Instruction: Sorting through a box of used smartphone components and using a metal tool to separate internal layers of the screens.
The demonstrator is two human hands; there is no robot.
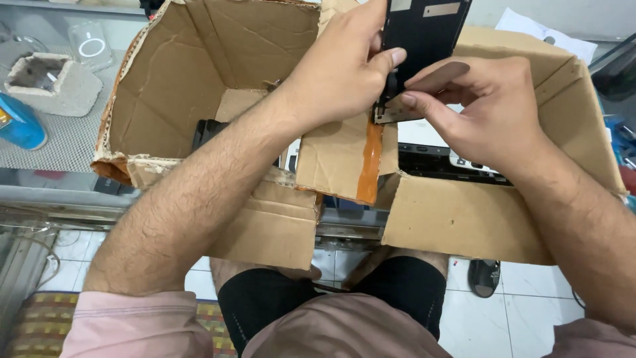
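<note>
Black flat phone screen panel (424,30), thin and rectangular with pale strips on its back, stands upright at the top centre of the frame, held over the middle of a large torn brown cardboard box (199,79) that fills most of the upper half of the frame. That box has ragged open flaps, one of them in the centre carrying a strip of orange-brown tape (370,162), and dark flat items lie in its bottom, too shadowed to tell apart. Below the box, at the lower centre, the person's knees in black shorts (265,305) show over a white tiled floor (530,318), with a dark sandal (485,277) at the lower right. The left hand (334,73) comes in from the lower left and grips the panel's left edge, fingers curled close around it with the thumb pressed on the face. The right hand (474,109) comes from the right, its fingertips pinched narrowly on a small silvery flex strip (392,114) that hangs at the panel's lower edge. At the upper left of the frame, outside the box, a grey moulded pulp tray (50,83) sits beside a blue cylindrical object (20,126) on a grey mesh mat (73,142).
</note>
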